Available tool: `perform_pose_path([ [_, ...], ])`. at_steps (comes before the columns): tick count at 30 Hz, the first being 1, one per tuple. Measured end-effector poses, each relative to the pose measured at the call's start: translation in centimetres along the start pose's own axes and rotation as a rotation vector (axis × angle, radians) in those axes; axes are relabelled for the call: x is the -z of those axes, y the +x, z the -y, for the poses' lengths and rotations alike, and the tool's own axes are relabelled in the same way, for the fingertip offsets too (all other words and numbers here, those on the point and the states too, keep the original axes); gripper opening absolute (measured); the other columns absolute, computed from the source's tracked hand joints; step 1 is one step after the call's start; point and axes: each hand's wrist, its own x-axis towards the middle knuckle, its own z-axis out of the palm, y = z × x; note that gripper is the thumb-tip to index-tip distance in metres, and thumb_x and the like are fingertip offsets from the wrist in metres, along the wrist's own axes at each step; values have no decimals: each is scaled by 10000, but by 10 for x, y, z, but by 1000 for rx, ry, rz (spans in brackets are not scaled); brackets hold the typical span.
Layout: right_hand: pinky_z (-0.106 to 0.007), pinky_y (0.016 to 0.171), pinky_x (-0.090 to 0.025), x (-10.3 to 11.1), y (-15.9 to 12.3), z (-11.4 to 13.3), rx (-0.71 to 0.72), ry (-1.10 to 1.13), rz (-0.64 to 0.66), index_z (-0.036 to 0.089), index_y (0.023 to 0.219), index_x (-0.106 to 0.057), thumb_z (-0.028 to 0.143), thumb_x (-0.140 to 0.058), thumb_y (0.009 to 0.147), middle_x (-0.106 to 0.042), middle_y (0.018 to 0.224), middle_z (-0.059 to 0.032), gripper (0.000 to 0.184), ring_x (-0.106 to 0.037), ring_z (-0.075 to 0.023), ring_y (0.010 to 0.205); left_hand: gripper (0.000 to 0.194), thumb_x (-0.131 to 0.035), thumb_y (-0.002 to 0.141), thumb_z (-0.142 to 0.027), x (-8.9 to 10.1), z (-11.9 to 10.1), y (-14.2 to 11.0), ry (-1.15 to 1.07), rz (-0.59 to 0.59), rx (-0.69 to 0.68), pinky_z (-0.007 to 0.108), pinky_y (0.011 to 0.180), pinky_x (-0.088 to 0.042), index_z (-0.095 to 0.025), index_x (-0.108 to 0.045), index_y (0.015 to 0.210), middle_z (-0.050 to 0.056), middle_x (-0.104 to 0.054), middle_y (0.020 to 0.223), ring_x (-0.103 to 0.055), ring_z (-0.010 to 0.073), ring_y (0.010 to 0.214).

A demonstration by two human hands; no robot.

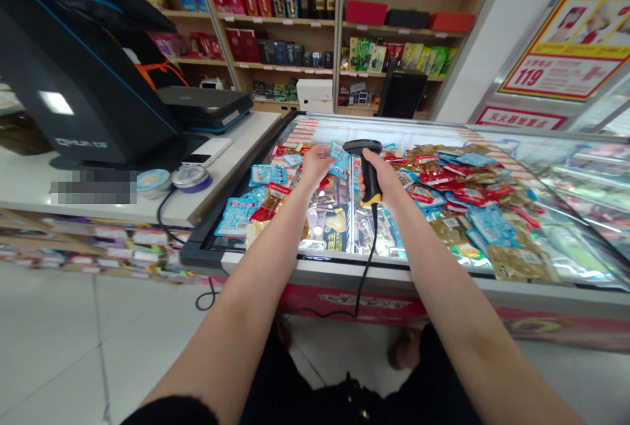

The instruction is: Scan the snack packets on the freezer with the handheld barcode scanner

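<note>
Head view, left hand: our left hand pinches one blue packet by its left edge, between thumb and fingers.
Right hand: our right hand wraps the handle of one black-and-yellow scanner.
Blue packet: it lies to the right of our left fingers and left of the scanner head, nearer our left hand; its long axis runs away from us, leaning slightly.
Scanner: handle pointing back towards us, head turned left, just beside the packet; we cannot tell whether they touch.
Cable: one black cable, dropping from the handle over the case front.
Glass-topped case: one, beneath both hands.
Right-hand heap: blue, red and gold packets, overlapping, too many for us to count.
Left-hand group: several blue and red packets, overlapping; exact number unclear to us.
Counter: one, to our left, bearing two round tubs and one white device.
</note>
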Motion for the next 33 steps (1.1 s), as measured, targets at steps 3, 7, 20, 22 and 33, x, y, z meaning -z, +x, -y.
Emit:
perform_pose_path([
  [3,-232,321,-433,1,-1,2,6,12,-8,206,799,-544,585,-625,917,-585,498,8,405,-525,-128,350,231,-638,613,-77,-2,-5,-3,-51,17,-15,302,811,-539,-166,-608,825,10,-689,808,-674,174,831],
  [7,-230,326,-435,1,-3,5,18,27,-7,207,825,-553,584,-605,930,-575,494,18,395,-516,-125,349,210,-648,630,-76,-2,-12,-8,-23,-2,-53,303,833,-536,-168,-597,812,20,-693,825,-675,173,840],
  [20,-224,328,-434,5,-5,8,6,18,26,213,814,-556,594,-596,931,-570,497,23,401,-500,-116,337,192,-653,652,-109,-6,-3,-3,63,-7,-72,317,872,-536,-178,-625,829,49,-724,897,-688,200,921],
  [22,-222,327,-435,5,-5,8,-1,15,26,211,805,-552,600,-592,933,-571,493,21,411,-502,-116,336,191,-653,653,-113,-6,-4,-4,60,-14,-77,314,868,-535,-177,-628,832,46,-724,890,-687,196,911],
  [33,-224,313,-435,3,-8,9,-35,24,43,210,783,-527,617,-600,927,-563,470,18,438,-506,-123,329,181,-664,674,-146,-9,12,1,97,-35,-119,301,864,-530,-176,-628,848,42,-727,889,-691,182,879],
])
